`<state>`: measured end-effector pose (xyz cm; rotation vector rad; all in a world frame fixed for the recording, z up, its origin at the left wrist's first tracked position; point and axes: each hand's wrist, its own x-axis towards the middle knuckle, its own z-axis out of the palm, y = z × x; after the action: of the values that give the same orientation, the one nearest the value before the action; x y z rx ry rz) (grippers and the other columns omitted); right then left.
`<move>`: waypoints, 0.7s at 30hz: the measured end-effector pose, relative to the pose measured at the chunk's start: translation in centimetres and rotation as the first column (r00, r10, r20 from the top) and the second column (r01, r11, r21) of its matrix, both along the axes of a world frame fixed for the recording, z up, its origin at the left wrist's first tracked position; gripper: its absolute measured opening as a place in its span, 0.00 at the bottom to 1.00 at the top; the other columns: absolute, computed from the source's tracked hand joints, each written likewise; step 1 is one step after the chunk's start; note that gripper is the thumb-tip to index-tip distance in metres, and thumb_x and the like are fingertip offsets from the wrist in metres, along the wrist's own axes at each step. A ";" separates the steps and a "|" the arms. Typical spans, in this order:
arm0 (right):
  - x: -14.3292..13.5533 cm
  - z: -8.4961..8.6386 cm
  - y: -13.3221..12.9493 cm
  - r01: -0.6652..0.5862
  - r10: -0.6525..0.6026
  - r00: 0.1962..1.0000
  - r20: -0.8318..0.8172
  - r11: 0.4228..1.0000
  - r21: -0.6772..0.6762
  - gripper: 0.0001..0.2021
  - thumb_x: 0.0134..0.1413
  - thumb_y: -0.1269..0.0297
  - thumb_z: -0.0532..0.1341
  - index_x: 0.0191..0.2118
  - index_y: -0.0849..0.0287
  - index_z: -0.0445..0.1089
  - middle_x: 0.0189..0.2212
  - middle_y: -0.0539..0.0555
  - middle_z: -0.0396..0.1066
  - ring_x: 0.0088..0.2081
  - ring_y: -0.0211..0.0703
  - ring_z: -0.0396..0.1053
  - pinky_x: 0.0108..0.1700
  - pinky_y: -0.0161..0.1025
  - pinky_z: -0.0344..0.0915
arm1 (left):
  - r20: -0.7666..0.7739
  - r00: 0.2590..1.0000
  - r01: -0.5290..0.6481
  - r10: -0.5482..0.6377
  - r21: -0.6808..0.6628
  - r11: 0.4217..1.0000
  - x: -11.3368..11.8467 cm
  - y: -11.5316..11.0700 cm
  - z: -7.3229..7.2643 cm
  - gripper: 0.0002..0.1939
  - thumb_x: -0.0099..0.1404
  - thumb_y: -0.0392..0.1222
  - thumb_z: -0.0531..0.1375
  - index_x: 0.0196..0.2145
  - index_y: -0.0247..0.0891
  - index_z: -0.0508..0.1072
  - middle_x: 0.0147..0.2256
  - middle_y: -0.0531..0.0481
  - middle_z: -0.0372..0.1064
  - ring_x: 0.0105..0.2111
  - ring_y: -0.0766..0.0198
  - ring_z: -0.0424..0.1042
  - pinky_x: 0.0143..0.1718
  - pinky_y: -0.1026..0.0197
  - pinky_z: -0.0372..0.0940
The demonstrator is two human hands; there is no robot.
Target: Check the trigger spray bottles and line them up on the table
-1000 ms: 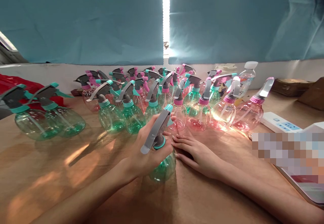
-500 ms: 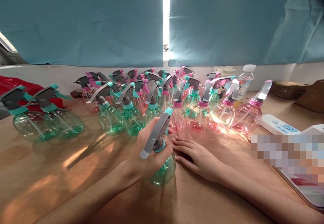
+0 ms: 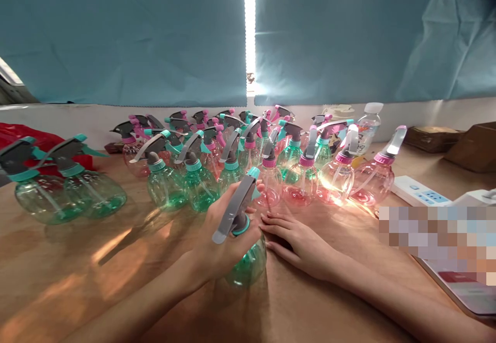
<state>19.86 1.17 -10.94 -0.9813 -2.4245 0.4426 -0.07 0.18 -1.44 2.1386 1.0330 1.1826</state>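
Observation:
Wrapped round the neck of a green spray bottle [image 3: 248,268], my left hand [image 3: 222,232] is closed below its grey and teal spray head [image 3: 234,211]. That bottle stands upright on the brown table [image 3: 155,281]. My right hand [image 3: 300,239] rests on the table just right of it, fingers stretched out and nothing held; its fingertips come close to the bottle, and I cannot tell if they touch. Beyond my hands stand a pink spray bottle [image 3: 268,190] and another green spray bottle [image 3: 201,190], among several others in rows.
Two more green spray bottles [image 3: 96,196] stand at the left, before a red bag [image 3: 34,134]. At the right are a white power strip [image 3: 420,192], a clear water bottle [image 3: 368,126] and brown boxes [image 3: 434,139]. Blue curtains [image 3: 124,38] hang behind.
The whole view has shifted slightly, with everything a little further left and lower. Both hands and the held bottle keep nearly the same pose.

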 end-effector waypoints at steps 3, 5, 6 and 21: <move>0.0 0.0 0.0 0.002 -0.002 1.000 -0.011 1.000 -0.001 0.20 0.65 0.58 0.55 0.59 0.58 0.66 0.58 0.58 0.67 0.62 0.50 0.60 0.63 0.50 0.57 | 0.001 1.000 -0.002 0.002 0.014 1.000 0.0 0.0 -0.1 0.26 0.57 0.33 0.55 0.55 0.42 0.64 0.46 0.49 0.71 0.26 0.69 0.69 0.35 0.62 0.71; 0.0 0.1 0.0 0.002 -0.003 1.000 -0.020 1.000 -0.004 0.20 0.65 0.58 0.55 0.59 0.58 0.66 0.58 0.58 0.67 0.61 0.50 0.60 0.63 0.51 0.58 | -0.009 1.000 -0.011 0.011 0.007 1.000 0.0 -0.1 -0.1 0.26 0.57 0.33 0.56 0.55 0.42 0.64 0.43 0.50 0.72 0.26 0.70 0.68 0.36 0.62 0.71; 0.0 0.1 0.0 0.001 -0.001 1.000 -0.021 1.000 -0.005 0.20 0.65 0.58 0.55 0.59 0.58 0.66 0.58 0.58 0.67 0.61 0.50 0.60 0.63 0.51 0.58 | -0.010 1.000 -0.015 0.015 0.007 1.000 0.0 -0.1 -0.1 0.26 0.58 0.33 0.56 0.55 0.41 0.65 0.42 0.50 0.72 0.26 0.70 0.68 0.36 0.62 0.71; -0.2 0.5 0.0 0.007 -0.007 1.000 -0.010 1.000 0.014 0.18 0.65 0.59 0.55 0.57 0.57 0.68 0.56 0.59 0.69 0.61 0.50 0.61 0.62 0.52 0.59 | -0.069 0.992 -0.110 0.108 -0.021 0.994 0.0 -0.1 0.2 0.23 0.59 0.40 0.59 0.53 0.41 0.63 0.36 0.52 0.69 0.29 0.66 0.72 0.31 0.62 0.67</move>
<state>19.62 1.15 -10.46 -0.9792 -2.4116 0.4263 -0.11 0.10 -1.26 2.1395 1.2014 1.1475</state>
